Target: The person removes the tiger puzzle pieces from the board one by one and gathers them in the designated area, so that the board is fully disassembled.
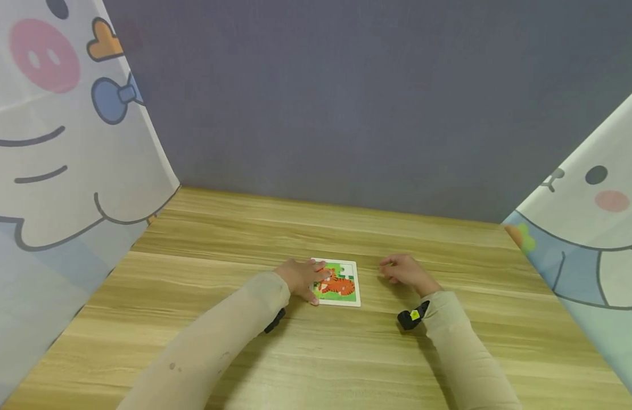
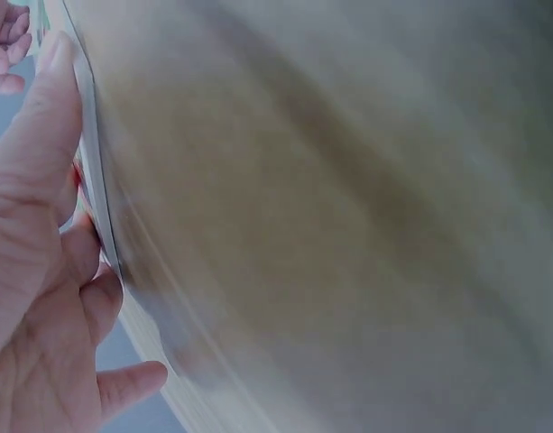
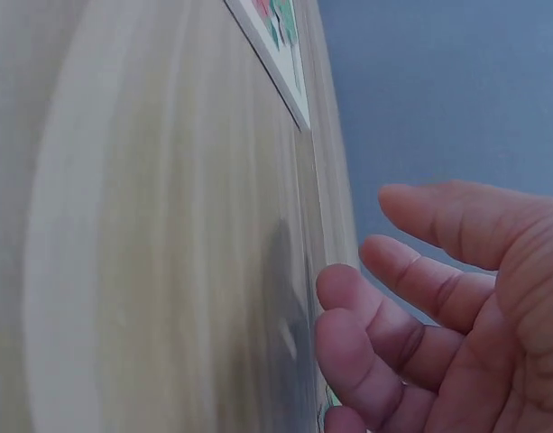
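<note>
A white-framed jigsaw puzzle (image 1: 341, 287) lies flat on the wooden table, showing an orange tiger on green. Its upper right corner has a white, piece-shaped patch. Spread over the puzzle's left side is my left hand (image 1: 302, 278), thumb along the near edge of the frame. In the left wrist view those fingers (image 2: 55, 117) lie along the frame's rim. To the right of the puzzle hovers my right hand (image 1: 405, 271), its fingers loosely bent. In the right wrist view, no object shows between thumb and fingers; a small green patch (image 3: 332, 397) peeks out beside the lower fingertips.
The wooden table (image 1: 218, 228) runs back to a plain grey wall (image 1: 321, 102). Cartoon-printed cloths hang on the left (image 1: 80, 188) and the right (image 1: 603, 245). Each wrist carries a black strap-on device, the right one (image 1: 410, 318) with a yellow mark.
</note>
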Motion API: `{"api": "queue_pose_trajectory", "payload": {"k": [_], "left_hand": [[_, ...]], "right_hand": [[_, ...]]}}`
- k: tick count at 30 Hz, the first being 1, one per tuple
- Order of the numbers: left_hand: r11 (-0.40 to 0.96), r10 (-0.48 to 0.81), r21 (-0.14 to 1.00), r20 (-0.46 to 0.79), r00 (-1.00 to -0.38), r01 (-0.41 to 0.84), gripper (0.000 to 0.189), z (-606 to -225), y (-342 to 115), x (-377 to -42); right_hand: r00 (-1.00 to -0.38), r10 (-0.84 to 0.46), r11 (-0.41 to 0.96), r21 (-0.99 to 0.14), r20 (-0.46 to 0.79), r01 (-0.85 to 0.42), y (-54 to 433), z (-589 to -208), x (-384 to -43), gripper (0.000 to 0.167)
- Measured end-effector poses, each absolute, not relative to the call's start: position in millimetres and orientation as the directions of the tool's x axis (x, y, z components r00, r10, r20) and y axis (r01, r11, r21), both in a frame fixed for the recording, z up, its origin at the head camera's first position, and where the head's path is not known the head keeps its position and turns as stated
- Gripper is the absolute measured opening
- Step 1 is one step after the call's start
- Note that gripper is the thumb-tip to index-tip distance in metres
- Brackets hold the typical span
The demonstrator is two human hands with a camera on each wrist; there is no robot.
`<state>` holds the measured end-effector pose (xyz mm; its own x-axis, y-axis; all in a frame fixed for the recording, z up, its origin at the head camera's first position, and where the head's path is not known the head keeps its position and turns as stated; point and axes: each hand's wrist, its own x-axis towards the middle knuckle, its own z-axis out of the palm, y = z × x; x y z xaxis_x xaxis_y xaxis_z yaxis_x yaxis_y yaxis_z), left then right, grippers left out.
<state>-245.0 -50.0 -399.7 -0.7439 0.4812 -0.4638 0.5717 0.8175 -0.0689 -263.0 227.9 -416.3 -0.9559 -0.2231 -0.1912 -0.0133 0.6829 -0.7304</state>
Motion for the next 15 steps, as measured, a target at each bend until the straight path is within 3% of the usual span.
{"api": "queue_pose_trajectory", "payload": {"k": [15], "left_hand": [[0.831, 0.474, -0.051, -0.457, -0.753, 0.554, 0.085, -400.8, -48.1, -244.9]], "right_hand": [[-0.931, -0.327, 0.705, -0.698, -0.161, -0.127, 194.7, -417.7, -259.6, 0.029]]}}
